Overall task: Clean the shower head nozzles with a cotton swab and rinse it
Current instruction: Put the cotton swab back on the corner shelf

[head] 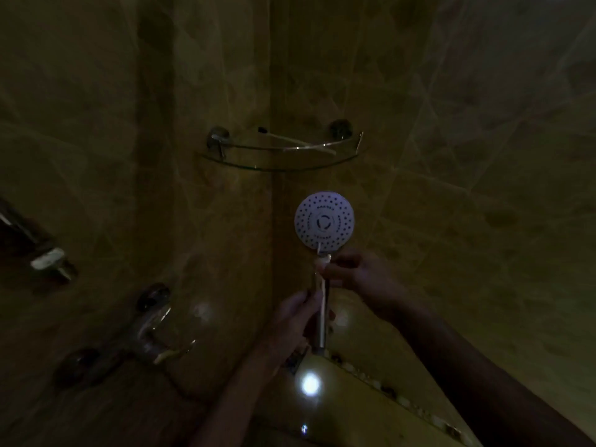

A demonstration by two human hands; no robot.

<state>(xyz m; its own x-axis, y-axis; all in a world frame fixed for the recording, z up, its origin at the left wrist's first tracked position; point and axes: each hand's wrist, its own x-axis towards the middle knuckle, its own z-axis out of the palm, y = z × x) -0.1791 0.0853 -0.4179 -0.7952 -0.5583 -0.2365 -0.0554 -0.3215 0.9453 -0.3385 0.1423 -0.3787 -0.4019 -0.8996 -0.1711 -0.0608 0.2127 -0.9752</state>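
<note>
The round white shower head (324,221) faces me in a dim tiled corner, its face dotted with dark nozzles. My left hand (295,317) grips its chrome handle (322,317) from the left. My right hand (354,272) pinches a thin white cotton swab (319,248), whose tip touches the lower edge of the nozzle face. Both forearms reach in from the bottom of the view.
A glass corner shelf (283,153) hangs above the shower head with a toothbrush (290,140) lying on it. A chrome mixer tap (148,337) is on the left wall. A bright light reflection (310,383) shines on the tiles below.
</note>
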